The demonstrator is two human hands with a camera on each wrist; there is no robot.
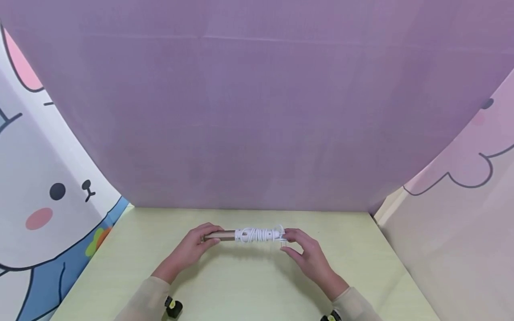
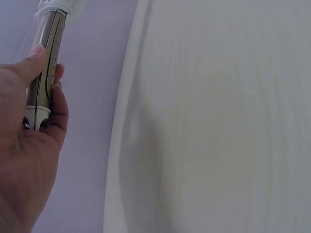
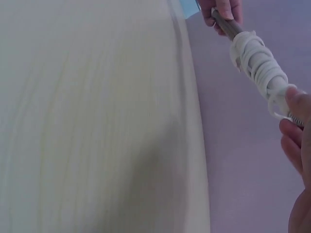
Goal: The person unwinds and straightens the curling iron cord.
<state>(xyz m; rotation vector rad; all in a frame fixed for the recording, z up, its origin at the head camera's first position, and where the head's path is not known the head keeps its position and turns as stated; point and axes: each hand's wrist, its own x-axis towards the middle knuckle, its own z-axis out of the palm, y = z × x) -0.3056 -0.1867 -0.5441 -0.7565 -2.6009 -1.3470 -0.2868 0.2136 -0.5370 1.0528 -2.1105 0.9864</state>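
Note:
A hair straightener [image 1: 225,235] with a bronze barrel lies level across the middle, held above the table. Its white power cord [image 1: 259,235] is wound in several turns round the white handle. My left hand [image 1: 193,244] grips the barrel near its tip, thumb along one side and fingers round the other; the slit and small vent holes show in the left wrist view. At the handle's other end, my right hand [image 1: 308,254] pinches the cord by its ribbed base [image 3: 294,119]; a loose loop [image 3: 276,108] hangs there.
The pale yellow-green table [image 1: 249,285] spreads under both hands. Behind it stands a purple cloth wall [image 1: 257,111]. Cartoon-printed panels flank it at the left [image 1: 40,178] and right [image 1: 462,223]. Small black wrist devices [image 1: 174,307] sit at the sleeves.

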